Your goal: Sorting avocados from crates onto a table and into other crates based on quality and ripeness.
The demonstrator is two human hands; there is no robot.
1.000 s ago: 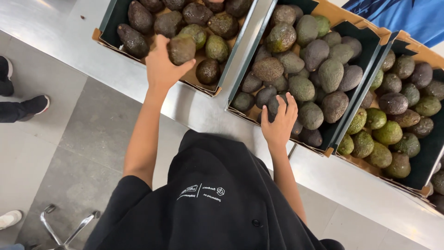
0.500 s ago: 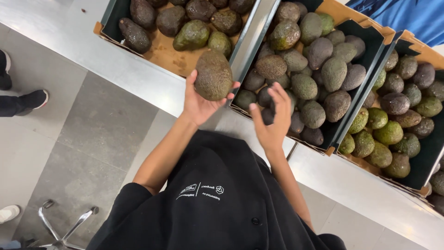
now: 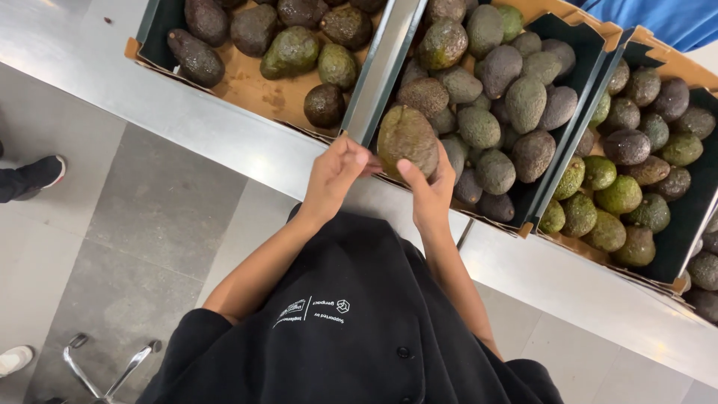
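Both of my hands met at the middle of the frame around one large brownish-green avocado [image 3: 407, 141]. My right hand [image 3: 434, 183] cupped it from below, its grip wrapped on the fruit with the thumb against its lower edge. My left hand [image 3: 333, 173] hung just beside it, fingers loosely curled, fingertips [image 3: 364, 157] at the fruit's left side; I could not tell whether they touched. The avocado hovered over the near edge of the middle box [image 3: 580, 71], above the steel tabletop [image 3: 224, 135]. A half-filled box [image 3: 247, 86] sat at upper left, a third box [image 3: 673, 217] at right.
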